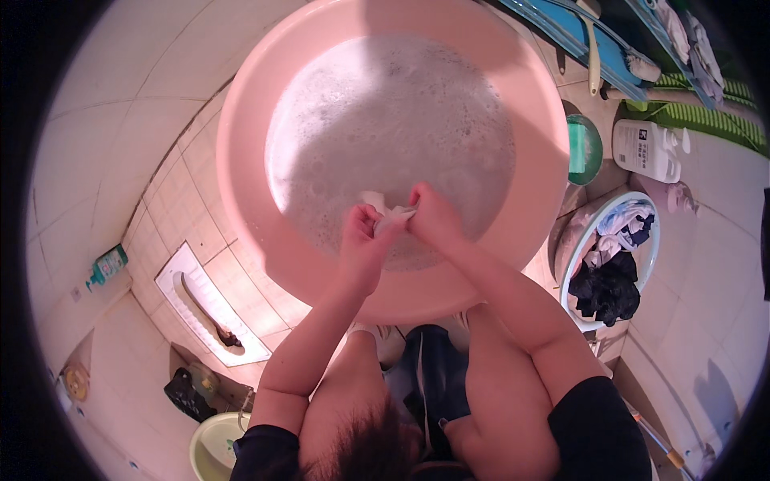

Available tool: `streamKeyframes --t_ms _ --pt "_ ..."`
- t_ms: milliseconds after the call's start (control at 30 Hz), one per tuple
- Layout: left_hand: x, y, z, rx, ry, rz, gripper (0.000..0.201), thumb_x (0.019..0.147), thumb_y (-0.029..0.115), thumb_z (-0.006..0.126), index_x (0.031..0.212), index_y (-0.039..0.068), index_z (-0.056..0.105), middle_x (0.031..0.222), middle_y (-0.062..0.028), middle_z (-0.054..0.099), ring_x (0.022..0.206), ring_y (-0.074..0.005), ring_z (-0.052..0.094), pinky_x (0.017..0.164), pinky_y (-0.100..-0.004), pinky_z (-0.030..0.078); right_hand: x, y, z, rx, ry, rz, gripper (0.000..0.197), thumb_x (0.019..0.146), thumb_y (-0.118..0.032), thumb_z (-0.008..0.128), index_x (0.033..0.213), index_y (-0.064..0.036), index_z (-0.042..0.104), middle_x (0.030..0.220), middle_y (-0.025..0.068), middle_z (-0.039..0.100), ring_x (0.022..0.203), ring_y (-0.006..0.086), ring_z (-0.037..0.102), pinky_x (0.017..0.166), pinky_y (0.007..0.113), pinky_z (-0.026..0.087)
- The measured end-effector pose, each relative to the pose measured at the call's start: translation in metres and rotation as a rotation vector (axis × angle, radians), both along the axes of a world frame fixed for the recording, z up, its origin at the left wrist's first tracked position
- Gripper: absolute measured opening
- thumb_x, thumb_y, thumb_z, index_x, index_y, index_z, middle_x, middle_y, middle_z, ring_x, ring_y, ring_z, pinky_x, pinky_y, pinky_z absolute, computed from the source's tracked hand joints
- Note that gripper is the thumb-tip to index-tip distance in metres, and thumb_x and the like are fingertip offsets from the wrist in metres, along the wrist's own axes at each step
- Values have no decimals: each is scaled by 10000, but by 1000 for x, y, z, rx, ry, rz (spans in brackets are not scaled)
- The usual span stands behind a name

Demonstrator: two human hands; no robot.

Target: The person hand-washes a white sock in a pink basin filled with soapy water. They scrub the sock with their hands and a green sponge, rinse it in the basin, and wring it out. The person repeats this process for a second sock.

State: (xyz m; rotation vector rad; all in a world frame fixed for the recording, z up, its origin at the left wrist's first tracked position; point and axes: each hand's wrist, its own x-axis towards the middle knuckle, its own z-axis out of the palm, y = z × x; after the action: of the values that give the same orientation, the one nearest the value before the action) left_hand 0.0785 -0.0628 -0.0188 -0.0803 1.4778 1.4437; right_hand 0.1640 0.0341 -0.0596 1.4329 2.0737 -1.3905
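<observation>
A large round pink tub [249,136] stands in front of me, holding cloudy, foamy water [401,104]. Over the near part of the water, both hands grip a small white cloth [375,200]. My left hand [366,240] is closed with its fingers curled round one end. My right hand [433,215] pinches the other end, close beside the left. A short stretch of the cloth shows between the hands, and a flap sticks up past the left fingers. The rest of it is hidden in my grip.
Right of the tub are a basket [651,264] of clothes, a white pump jug [642,151] and a green bowl [595,152]. At the left are a floor toilet [176,276], a green pump bottle [108,264] and a pale basin [202,445]. Brushes and blue racks [553,32] stand at the far right.
</observation>
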Motion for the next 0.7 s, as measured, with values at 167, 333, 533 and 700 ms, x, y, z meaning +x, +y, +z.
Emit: streamKeyframes --t_ms 167,333,533,700 --pt "-5 -16 -32 -458 378 -292 286 687 62 672 828 53 422 810 -70 533 705 -160 525 619 -292 432 7 -9 -27 13 171 -116 297 641 -100 643 894 -56 495 781 150 584 752 296 573 640 386 439" --pt "-13 -37 -97 -616 715 -371 276 653 78 655 845 20 466 774 -125 548 682 -247 541 630 -338 431 5 -20 -28 -871 469 -635 272 635 -49 614 866 -48 470 792 105 555 760 217 561 635 339 442" --pt "-26 -23 -58 -491 948 -489 224 654 54 609 865 3 555 755 -122 564 723 -271 558 671 -326 441 5 -15 -10 -129 298 -177 294 651 -103 626 853 -60 417 761 129 557 735 275 570 601 375 436" --pt "-9 -22 -26 -272 551 -448 206 704 32 572 908 -1 570 851 -112 584 788 -188 564 689 -288 446 -5 -11 4 155 28 46 280 688 -167 593 874 -56 415 710 198 562 714 374 563 606 447 426"
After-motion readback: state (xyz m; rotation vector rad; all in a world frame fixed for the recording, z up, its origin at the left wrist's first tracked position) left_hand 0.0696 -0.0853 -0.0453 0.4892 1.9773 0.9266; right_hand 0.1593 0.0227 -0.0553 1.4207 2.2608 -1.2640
